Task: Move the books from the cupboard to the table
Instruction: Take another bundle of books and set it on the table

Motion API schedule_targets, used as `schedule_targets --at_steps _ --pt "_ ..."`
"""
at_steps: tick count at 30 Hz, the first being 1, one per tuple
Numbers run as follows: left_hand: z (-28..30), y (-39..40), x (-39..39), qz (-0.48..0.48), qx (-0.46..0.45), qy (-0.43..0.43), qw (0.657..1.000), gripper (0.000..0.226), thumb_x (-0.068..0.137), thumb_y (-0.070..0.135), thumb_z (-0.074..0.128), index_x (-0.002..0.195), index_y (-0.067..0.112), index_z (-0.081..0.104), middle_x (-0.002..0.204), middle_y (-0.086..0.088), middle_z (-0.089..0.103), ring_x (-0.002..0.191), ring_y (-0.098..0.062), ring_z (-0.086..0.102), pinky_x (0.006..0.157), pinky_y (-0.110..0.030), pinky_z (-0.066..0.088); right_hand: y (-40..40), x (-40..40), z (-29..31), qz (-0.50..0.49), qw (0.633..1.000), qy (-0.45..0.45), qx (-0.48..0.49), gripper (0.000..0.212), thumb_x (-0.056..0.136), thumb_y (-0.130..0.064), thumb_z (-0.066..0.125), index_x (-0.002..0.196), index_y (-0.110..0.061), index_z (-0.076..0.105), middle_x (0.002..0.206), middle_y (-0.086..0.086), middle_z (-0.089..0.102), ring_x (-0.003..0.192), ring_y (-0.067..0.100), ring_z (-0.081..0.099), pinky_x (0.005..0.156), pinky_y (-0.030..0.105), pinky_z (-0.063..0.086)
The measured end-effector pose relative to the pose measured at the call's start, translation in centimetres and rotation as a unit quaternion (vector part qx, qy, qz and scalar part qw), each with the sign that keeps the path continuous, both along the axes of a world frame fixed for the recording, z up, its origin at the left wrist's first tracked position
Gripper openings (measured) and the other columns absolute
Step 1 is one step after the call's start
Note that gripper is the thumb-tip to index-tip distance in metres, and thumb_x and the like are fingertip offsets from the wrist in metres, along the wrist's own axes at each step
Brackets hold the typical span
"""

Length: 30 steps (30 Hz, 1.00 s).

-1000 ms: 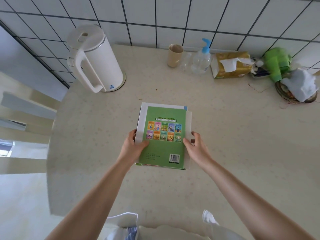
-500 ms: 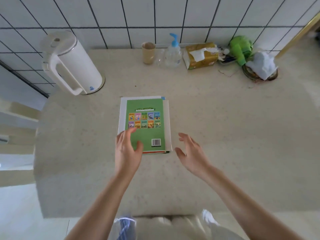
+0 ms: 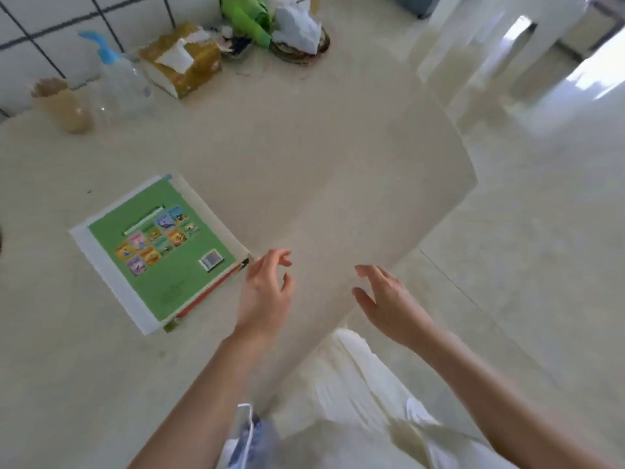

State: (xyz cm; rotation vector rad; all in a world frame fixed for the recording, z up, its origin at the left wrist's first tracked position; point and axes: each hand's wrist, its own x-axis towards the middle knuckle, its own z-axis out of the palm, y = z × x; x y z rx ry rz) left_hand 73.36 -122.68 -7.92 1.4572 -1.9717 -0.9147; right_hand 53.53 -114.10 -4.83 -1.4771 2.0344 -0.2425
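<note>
A small stack of books [image 3: 159, 252] lies flat on the beige table [image 3: 304, 170], left of centre, with a green back cover uppermost and white and red edges showing under it. My left hand [image 3: 267, 292] hovers just right of the stack's near corner, fingers loosely spread, holding nothing. My right hand [image 3: 389, 299] floats further right over the table's edge, fingers relaxed and empty. Neither hand touches the books. The cupboard is out of view.
Along the tiled wall stand a beige cup [image 3: 62, 104], a clear pump bottle [image 3: 118, 82], a yellow tissue pack [image 3: 182, 62], a green toy [image 3: 247, 18] and a basket with white paper [image 3: 301, 35]. White chairs [image 3: 480, 52] stand on the floor at the right.
Both hands let go of the book stack and drew back to the right. The view swung right, so the kettle left the frame and the chairs came in.
</note>
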Motion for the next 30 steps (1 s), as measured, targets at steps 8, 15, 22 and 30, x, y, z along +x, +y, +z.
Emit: schedule_targets --at_steps 8,15,22,30 --pt "0.6 5.7 -6.9 -0.205 0.152 -0.011 0.967 0.02 0.088 0.018 0.059 0.103 0.03 0.064 0.082 0.01 0.072 0.08 -0.007 0.068 0.078 -0.036 0.056 12.0 -3.3 0.8 -0.171 0.985 0.002 -0.013 0.042 0.098 -0.038 0.042 0.136 -0.019 0.043 0.126 -0.002 0.058 0.119 0.018 0.052 0.098 0.031 0.042" --pt "0.4 15.2 -16.2 -0.374 0.145 -0.05 0.915 0.02 0.087 0.015 0.062 0.105 0.025 0.065 0.084 0.005 0.072 0.079 -0.011 0.069 0.08 -0.035 0.056 25.7 -7.6 1.3 -0.304 0.952 0.02 -0.033 0.043 0.096 -0.03 0.05 0.135 -0.013 0.045 0.123 0.003 0.061 0.116 0.018 0.056 0.097 0.027 0.04" --pt "0.0 28.9 -25.4 -0.482 0.128 -0.093 0.862 0.018 0.086 0.012 0.064 0.1 0.022 0.068 0.08 0.007 0.071 0.071 -0.01 0.067 0.074 -0.032 0.056 42.2 -11.5 0.5 -0.422 0.906 0.02 -0.033 0.043 0.095 -0.027 0.053 0.134 -0.013 0.047 0.123 0.003 0.061 0.114 0.018 0.057 0.096 0.026 0.04" --pt "0.0 45.4 -33.7 -0.605 0.114 -0.108 0.781 0.026 0.088 0.012 0.061 0.11 0.025 0.063 0.082 0.01 0.068 0.072 -0.012 0.066 0.073 -0.039 0.057 58.3 -13.3 1.1 -0.584 0.81 0.004 -0.058 0.043 0.097 -0.026 0.048 0.137 -0.011 0.043 0.132 0.004 0.052 0.12 0.016 0.051 0.098 0.022 0.036"
